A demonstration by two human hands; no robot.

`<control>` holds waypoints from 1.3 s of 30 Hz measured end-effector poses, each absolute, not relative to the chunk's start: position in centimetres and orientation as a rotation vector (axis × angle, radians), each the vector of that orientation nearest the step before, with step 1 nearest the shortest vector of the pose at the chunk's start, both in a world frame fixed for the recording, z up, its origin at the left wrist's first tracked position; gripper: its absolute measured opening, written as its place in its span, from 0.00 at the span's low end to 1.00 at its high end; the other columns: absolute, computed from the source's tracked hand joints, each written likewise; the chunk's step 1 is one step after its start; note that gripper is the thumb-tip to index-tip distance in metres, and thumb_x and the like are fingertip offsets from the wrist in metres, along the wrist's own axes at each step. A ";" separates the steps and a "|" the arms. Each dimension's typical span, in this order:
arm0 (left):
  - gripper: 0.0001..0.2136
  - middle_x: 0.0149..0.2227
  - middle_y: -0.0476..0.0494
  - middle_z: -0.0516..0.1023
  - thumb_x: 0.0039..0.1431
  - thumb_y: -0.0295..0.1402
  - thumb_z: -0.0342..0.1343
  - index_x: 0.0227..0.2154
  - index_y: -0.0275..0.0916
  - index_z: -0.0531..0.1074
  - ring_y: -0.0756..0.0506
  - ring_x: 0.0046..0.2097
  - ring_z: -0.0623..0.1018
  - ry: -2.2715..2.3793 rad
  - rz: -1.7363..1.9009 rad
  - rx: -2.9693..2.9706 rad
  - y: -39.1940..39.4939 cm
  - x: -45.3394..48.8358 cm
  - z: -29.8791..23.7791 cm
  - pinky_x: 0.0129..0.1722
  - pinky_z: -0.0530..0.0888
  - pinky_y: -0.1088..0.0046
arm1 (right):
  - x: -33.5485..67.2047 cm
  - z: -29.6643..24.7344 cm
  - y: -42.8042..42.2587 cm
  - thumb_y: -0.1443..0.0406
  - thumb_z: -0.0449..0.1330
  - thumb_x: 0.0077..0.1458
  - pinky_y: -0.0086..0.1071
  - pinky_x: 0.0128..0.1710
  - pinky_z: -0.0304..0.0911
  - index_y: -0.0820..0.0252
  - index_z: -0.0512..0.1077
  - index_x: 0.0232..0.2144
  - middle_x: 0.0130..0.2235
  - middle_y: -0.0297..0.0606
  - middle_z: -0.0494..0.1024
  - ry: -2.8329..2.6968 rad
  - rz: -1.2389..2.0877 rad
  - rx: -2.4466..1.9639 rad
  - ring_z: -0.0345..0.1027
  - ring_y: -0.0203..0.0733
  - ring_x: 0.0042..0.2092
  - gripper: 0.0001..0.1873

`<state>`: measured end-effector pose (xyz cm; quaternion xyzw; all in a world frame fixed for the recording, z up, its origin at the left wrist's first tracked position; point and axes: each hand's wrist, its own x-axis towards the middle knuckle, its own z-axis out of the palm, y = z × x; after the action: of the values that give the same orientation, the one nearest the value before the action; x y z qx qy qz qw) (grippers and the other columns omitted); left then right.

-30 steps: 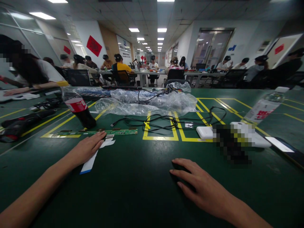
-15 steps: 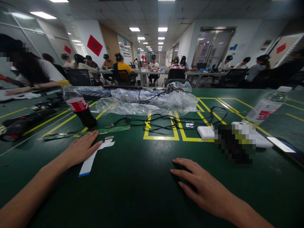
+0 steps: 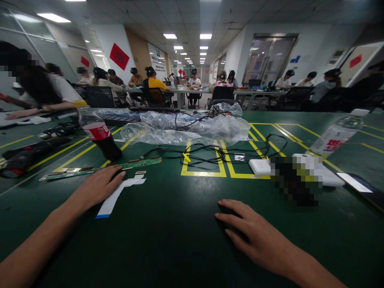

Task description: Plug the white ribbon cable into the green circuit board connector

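My left hand (image 3: 97, 186) lies flat with fingers stretched out, over the near edge of a long, narrow green circuit board (image 3: 146, 163) and the side of a white flat ribbon cable (image 3: 115, 197). The ribbon cable has a blue end toward me and a small connector at its far end. Part of both is hidden under the hand. My right hand (image 3: 249, 228) rests on the green table (image 3: 174, 232) with fingers apart and holds nothing.
A cola bottle (image 3: 100, 136) stands behind the board. Clear plastic wrap (image 3: 186, 128) and black cables (image 3: 204, 154) lie across the middle. At right are a white device (image 3: 260, 167), a clear bottle (image 3: 336, 136) and a phone (image 3: 360, 184). A black tool (image 3: 27, 160) lies at left.
My left hand has shifted slightly left, and the circuit board has slid left with it. The ribbon cable's blue end has swung a little left. My right hand has stayed in place.
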<state>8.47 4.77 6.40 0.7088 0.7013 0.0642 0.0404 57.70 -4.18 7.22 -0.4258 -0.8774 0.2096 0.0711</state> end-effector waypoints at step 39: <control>0.24 0.62 0.30 0.70 0.68 0.45 0.44 0.58 0.34 0.71 0.32 0.62 0.69 1.933 0.130 2.603 -0.9 24.4 5.5 0.58 0.69 0.49 | 57.7 6.9 -4.0 0.63 0.53 0.68 0.51 0.64 0.59 0.46 0.66 0.62 0.67 0.38 0.64 -2.587 0.546 -1.264 0.58 0.48 0.66 0.22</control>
<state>24.44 -0.87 5.47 0.8011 0.5949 0.0400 -0.0518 57.72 -3.98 6.85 -0.4289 -0.8778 0.1853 0.1056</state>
